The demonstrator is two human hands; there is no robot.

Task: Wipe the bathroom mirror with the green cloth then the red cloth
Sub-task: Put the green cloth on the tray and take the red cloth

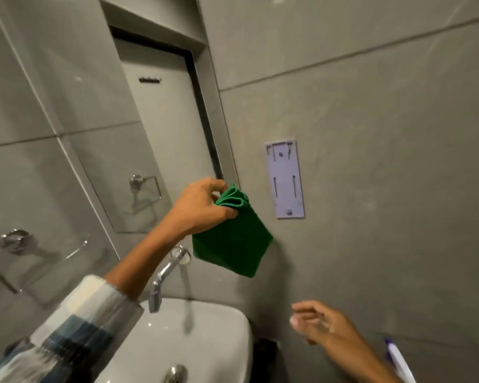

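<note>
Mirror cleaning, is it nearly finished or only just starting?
Probably early on. The left hand pinches the folded green cloth beside the mirror's lower right corner, not pressed flat on the glass. Whether the glass has been wiped already cannot be told. The right hand is empty and open, low near the sink. No red cloth shows, so that wipe still looks left.

Bathroom, likely domestic. Large grey matte wall tiles [371, 134] all round, a frameless wall mirror [100, 128] reflecting a pale door and a chrome towel ring, a white ceramic washbasin [205, 335] with a chrome wall-mounted tap [166, 275] above it.
</note>
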